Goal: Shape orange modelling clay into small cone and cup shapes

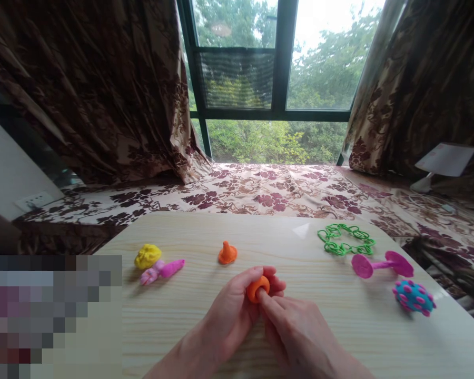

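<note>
Between my two hands sits a small rounded piece of orange modelling clay (254, 290) with a hollow in it. My left hand (234, 301) cups the clay, its fingers curled around the far side. A finger of my right hand (291, 322) pokes into the hollow; the other fingers are folded beneath and partly hidden. Just beyond my hands stands an orange clay cone with a flared base (227, 253), apart from both of them.
On the wooden table (174, 326), a yellow clay lump (147, 256) and pink clay piece (169, 269) lie left. At right are a green clay chain (327, 245), a magenta dumbbell shape (379, 265) and a blue lump with pink dots (414, 298). A lamp (445, 159) stands behind.
</note>
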`<state>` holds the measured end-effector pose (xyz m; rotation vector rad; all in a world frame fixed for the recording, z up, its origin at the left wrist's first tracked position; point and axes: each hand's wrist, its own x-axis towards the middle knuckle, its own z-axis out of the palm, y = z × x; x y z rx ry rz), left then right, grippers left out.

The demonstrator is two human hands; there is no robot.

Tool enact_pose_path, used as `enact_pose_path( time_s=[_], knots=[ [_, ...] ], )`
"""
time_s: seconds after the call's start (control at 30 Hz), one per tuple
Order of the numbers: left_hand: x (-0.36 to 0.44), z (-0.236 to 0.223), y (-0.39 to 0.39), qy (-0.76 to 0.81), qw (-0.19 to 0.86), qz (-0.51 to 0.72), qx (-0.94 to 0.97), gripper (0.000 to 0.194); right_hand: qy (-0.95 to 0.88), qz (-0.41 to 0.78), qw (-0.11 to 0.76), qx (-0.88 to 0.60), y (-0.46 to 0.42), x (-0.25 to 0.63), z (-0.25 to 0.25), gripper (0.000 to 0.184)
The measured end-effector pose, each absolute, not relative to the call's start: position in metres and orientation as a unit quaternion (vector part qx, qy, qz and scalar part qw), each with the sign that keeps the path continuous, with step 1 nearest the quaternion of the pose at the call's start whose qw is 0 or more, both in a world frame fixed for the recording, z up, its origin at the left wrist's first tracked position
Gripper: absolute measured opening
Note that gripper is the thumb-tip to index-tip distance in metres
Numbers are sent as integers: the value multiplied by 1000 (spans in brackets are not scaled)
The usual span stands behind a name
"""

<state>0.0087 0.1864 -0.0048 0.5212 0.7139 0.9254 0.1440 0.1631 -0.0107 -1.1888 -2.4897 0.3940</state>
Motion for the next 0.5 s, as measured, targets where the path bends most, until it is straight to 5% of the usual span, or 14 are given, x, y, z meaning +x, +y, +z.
enact_pose_path(
  time_s=[0.23,0.5],
  knots=[
    [9,-5,185,339,802,424,250,30,-876,126,170,-433,161,141,-15,35],
    [10,13,184,297,797,456,262,28,-809,198,305,-461,162,144,-6,18]
  ],
)
